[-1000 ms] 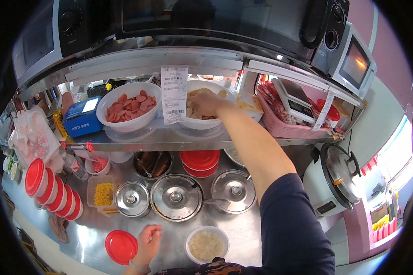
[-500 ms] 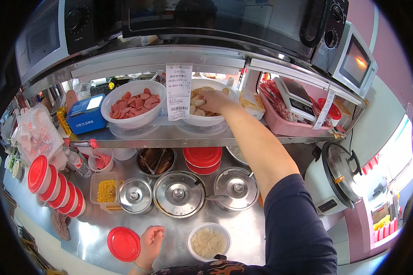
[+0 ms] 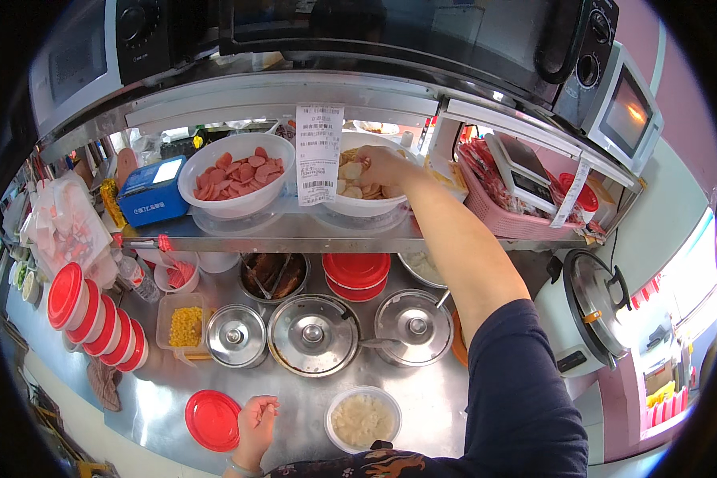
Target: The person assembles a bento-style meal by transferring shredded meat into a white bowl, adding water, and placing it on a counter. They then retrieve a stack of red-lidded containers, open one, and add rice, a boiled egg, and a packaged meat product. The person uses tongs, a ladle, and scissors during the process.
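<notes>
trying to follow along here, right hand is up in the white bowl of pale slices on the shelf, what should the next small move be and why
Probably lift the right hand out with the pale slices its fingers seem to pinch and bring them down to the open white bowl of rice on the counter. That bowl sits uncovered in front, its red lid lies beside it, and the left hand rests between them.

The near side of the white bowl of pale slices (image 3: 364,205) is covered by a hanging paper slip (image 3: 319,154). What lies under the fingers of the right hand (image 3: 384,166) cannot be made out. Pot contents are concealed by three steel lids (image 3: 314,334). The left hand (image 3: 256,421) is cut off at the wrist by the lower edge.
</notes>
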Demonstrator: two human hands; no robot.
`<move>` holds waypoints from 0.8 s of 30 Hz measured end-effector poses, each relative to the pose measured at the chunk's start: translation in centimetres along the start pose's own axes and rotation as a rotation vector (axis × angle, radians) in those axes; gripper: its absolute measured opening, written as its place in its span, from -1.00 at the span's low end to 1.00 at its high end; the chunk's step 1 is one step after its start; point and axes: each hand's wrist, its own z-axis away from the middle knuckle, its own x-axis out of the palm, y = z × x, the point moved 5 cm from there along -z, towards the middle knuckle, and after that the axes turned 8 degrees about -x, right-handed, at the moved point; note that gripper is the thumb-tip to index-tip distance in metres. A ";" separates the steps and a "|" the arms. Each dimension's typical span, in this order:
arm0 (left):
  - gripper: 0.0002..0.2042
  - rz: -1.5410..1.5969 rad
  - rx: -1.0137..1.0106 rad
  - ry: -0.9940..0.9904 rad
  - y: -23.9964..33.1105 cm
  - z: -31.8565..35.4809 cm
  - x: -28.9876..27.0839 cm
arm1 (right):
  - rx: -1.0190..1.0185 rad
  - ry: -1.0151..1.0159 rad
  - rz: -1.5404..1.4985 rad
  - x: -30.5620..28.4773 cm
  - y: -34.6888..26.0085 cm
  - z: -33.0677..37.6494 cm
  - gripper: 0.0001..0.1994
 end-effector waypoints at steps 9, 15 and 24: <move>-0.85 -0.046 0.027 -0.076 1.2 -0.1 1.1 | 0.073 0.555 -0.154 -3.4 0.6 4.0 -0.46; -0.82 0.029 0.025 -0.204 5.1 -0.8 4.0 | -0.045 0.536 -1.024 -0.5 -4.0 14.8 -0.53; -0.67 0.469 -0.331 -0.647 6.3 0.4 11.3 | 0.289 0.262 -1.390 19.8 -13.0 35.0 -0.61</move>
